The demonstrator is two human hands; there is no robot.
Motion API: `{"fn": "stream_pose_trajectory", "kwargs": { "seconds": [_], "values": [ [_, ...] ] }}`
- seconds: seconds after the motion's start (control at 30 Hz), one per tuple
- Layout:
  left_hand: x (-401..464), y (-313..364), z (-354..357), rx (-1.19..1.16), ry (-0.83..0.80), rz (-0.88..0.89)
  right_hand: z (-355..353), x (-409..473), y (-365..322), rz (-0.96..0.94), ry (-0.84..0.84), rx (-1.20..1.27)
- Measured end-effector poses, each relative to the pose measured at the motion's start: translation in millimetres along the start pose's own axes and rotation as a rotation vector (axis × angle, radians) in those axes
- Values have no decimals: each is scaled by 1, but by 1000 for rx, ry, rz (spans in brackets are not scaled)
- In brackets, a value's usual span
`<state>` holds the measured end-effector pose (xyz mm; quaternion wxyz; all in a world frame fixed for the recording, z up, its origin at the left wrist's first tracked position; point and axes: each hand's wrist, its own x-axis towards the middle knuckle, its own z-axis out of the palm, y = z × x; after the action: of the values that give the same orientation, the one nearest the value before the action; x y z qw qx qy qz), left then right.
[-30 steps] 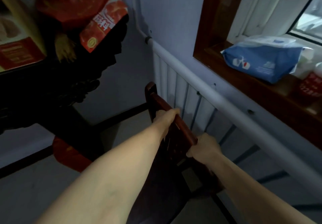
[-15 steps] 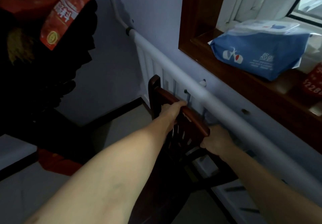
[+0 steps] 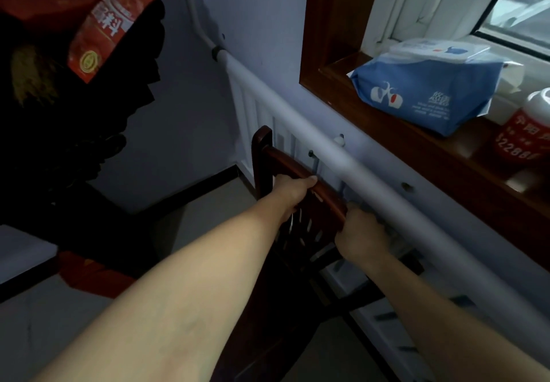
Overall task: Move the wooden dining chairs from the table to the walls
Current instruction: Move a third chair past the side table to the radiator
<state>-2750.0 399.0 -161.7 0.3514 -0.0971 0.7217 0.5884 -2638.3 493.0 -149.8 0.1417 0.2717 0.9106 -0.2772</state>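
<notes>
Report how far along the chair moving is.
Done: this wooden chair already has its back against the radiator under the windowsill.
In hand: left hand and right hand both grip its top rail.
Left: letting go. Other chairs and the table cannot be judged from this view.

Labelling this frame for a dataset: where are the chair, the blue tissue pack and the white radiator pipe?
chair [image 3: 293,164], head view, top rail.
blue tissue pack [image 3: 428,93], head view, front face.
white radiator pipe [image 3: 300,122], head view, upper side.

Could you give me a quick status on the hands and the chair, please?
Left hand and right hand both grip the chair top rail. Chair back close beside the radiator under the windowsill. Nothing visible between them.
</notes>
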Motion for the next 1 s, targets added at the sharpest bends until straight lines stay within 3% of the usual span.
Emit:
{"fn": "stream_pose_trajectory", "kwargs": {
  "seconds": [0.2, 0.4, 0.7, 1.0],
  "values": [
    [-34, -4, -14, 117, -34, 49, 5, -13, -11, 15, -3, -26],
    [-92, -17, -70, 205, 14, 51, 23, -53, -62, -176, 64, -172],
    [-194, -86, -214, 194, 339, -13, 85, -124, -170, -442, -111, -168],
    [-332, -194, -388, 15, 685, -62, 197, -254, -296, -704, -299, -269]
  ]
}}
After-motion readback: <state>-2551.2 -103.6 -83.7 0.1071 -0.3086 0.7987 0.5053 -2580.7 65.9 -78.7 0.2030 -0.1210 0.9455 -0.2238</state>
